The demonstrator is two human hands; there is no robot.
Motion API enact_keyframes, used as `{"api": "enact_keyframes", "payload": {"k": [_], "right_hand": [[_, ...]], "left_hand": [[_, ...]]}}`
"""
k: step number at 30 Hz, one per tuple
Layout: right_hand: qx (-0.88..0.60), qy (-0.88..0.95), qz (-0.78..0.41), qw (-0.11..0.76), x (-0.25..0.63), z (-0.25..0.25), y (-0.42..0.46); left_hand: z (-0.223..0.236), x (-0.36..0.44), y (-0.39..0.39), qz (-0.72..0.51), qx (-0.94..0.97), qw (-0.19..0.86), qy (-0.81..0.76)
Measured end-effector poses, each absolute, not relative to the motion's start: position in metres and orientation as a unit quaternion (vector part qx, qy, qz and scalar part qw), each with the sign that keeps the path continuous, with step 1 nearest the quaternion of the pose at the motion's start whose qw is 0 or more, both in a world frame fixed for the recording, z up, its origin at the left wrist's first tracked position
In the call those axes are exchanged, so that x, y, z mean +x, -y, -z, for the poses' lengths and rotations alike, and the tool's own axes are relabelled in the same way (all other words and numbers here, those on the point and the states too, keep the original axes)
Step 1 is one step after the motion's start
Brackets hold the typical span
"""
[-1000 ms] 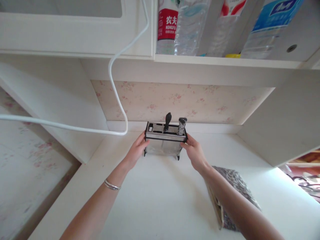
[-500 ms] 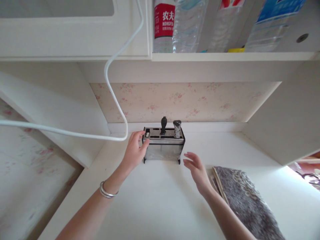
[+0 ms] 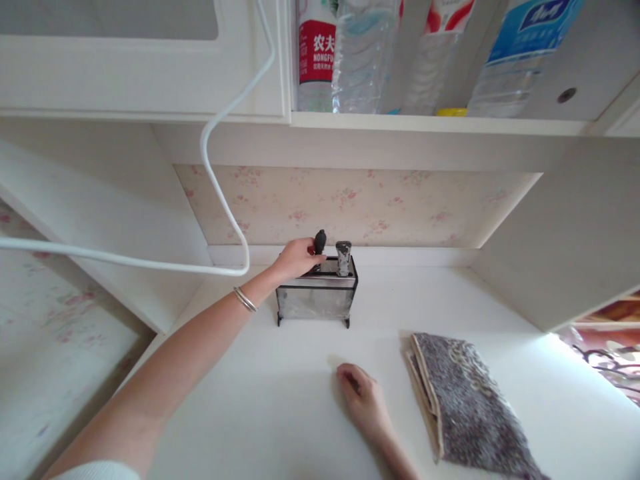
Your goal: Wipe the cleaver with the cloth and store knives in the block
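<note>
A knife holder (image 3: 315, 303) with black edges, a slotted metal top and a clear or greyish front stands upright on the white surface, near the back wall. My left hand (image 3: 299, 257) reaches over its top and has its fingers closed around a black-handled knife (image 3: 321, 238), whose blade is hidden. To the right of it, a second knife handle (image 3: 343, 259), mottled grey and black, sticks up out of the slots. Lower down, apart from the holder, my right hand (image 3: 365, 403) rests on the surface with its fingers curled and nothing visible in them.
A folded grey patterned cloth (image 3: 470, 400) lies on the white surface (image 3: 260, 400) to the right. Overhead, a shelf (image 3: 440, 123) holds several plastic bottles (image 3: 363, 60). A white cable (image 3: 220, 180) hangs at the left, before a cabinet door (image 3: 140, 73).
My left hand has moved from the holder's left end to the black handle and closed on it. My right hand has drawn back towards me, and its fingers have curled.
</note>
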State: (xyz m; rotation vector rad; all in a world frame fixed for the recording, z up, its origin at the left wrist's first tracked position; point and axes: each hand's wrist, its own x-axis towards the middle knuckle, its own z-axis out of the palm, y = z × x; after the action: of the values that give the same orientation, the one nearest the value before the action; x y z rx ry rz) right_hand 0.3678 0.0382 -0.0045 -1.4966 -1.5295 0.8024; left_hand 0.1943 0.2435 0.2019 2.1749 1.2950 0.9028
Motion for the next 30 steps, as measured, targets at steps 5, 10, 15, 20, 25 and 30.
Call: {"api": "enact_keyframes", "payload": {"k": [5,10,15,20,25,30], "right_hand": [[-0.595,0.608,-0.308,0.426,0.366,0.009,-0.039],[-0.589,0.62,-0.313,0.414,0.367,0.008,-0.038],[-0.585,0.625,-0.309,0.416,0.367,0.008,-0.037],[-0.583,0.596,-0.343,0.432,0.366,0.013,-0.038],[-0.563,0.55,-0.406,0.465,0.372,-0.017,-0.055],[-0.578,0.563,-0.304,0.506,0.379,-0.103,-0.093]], "left_hand": [[-0.25,0.19,-0.244,-0.375,0.774,0.289,-0.42],[-0.31,0.18,-0.234,-0.446,0.755,0.316,-0.361],[-0.345,0.172,-0.216,-0.491,0.753,0.301,-0.319],[-0.352,0.161,-0.191,-0.508,0.772,0.253,-0.285],[-0.316,0.133,-0.151,-0.495,0.799,0.155,-0.304],[-0.241,0.096,-0.125,-0.463,0.856,0.029,-0.231]]}}
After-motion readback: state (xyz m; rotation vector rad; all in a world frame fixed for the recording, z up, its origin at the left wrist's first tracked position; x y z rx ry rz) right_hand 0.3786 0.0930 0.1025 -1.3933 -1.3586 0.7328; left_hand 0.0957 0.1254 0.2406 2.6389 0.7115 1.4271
